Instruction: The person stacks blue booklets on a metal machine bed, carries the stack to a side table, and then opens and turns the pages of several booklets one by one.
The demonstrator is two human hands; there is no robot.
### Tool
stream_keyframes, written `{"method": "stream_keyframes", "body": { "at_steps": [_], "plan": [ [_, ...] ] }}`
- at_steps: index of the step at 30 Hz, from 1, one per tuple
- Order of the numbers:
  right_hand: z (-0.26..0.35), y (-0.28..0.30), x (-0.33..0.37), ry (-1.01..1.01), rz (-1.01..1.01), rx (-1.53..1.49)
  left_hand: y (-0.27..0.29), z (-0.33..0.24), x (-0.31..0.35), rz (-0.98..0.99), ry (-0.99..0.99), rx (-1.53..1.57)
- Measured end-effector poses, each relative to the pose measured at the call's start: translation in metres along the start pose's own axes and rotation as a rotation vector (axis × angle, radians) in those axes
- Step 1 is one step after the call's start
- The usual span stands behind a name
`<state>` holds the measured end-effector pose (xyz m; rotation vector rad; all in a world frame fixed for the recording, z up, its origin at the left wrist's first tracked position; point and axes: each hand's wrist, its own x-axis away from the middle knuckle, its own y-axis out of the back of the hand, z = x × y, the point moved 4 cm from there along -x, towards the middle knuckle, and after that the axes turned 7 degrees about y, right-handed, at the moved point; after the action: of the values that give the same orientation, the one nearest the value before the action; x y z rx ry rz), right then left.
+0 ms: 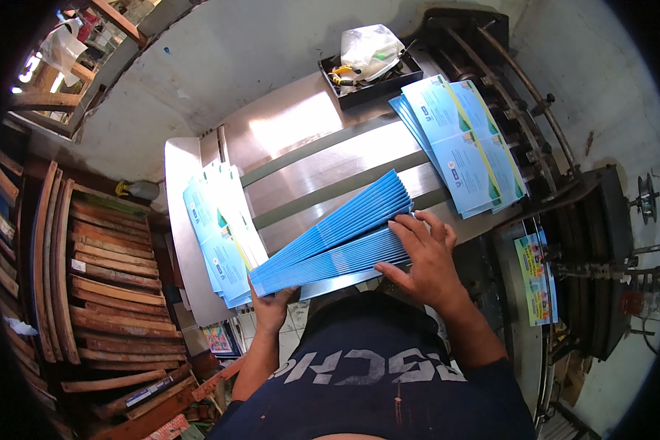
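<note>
Head view: both hands, left and right, clamp fanned booklets (loosely squared); the fan could slide toward 10 o'clock across the worktop.

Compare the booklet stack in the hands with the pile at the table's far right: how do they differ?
The held stack is gripped by the left hand and right hand, spines fanned toward the camera; the far-right pile lies untouched, flat, covers up. The held stack shows plain blue edges, the pile printed covers. Both are blue booklets on the metal table.
</note>
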<state>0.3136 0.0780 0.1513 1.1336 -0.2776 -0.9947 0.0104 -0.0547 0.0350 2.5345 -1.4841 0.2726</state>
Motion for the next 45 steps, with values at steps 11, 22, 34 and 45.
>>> {"method": "stream_keyframes", "body": {
  "at_steps": [11, 22, 34, 45],
  "plan": [
    [-0.009, -0.002, -0.034, -0.285, -0.134, -0.087, 0.001, 0.005, 0.005, -0.005, -0.062, -0.034],
    [0.000, -0.004, -0.050, -0.116, 0.004, 0.210, 0.008, 0.020, 0.001, 0.008, -0.123, -0.118],
    [-0.009, -0.010, -0.051, -0.358, 0.109, 0.018, 0.002, 0.002, 0.002, 0.005, -0.207, -0.176],
    [-0.022, 0.002, -0.052, -0.291, 0.144, -0.366, 0.002, 0.002, 0.004, 0.005, -0.237, -0.189]
  ]
}}
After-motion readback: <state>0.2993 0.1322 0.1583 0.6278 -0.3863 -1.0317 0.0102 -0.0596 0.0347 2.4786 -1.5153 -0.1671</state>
